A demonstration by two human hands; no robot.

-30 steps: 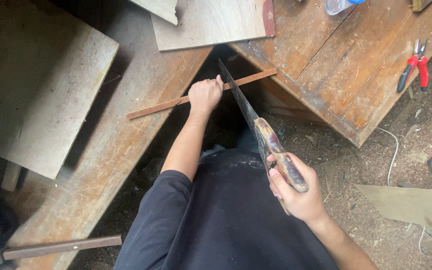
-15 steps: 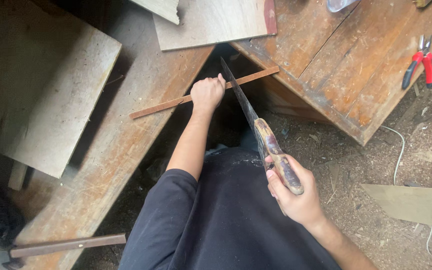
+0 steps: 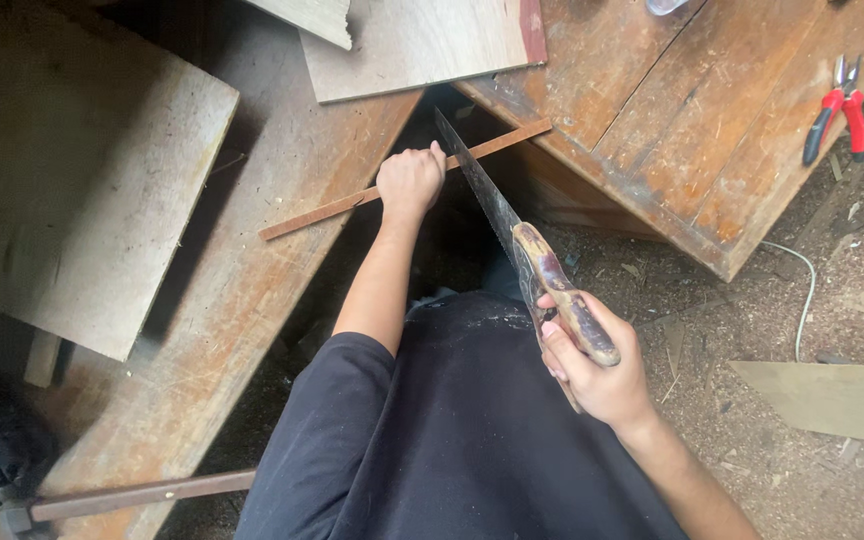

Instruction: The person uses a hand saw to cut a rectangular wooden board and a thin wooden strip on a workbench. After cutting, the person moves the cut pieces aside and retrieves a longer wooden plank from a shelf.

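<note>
Your left hand is clenched around the thin wooden strip, pinning it where it bridges the gap between the long plank and the workbench, so it stays put under the blade. Your right hand is wrapped tight on the worn handle of the handsaw, the blade's far end crossing the strip just beside your left fingers. Red-handled pliers lie well apart on the bench.

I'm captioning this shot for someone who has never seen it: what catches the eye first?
At centre, the right hand grips a handsaw whose blade meets a thin wooden strip. The left hand holds that strip where it bridges the gap between a long plank and a workbench. Red-handled pliers lie at upper right.
</note>
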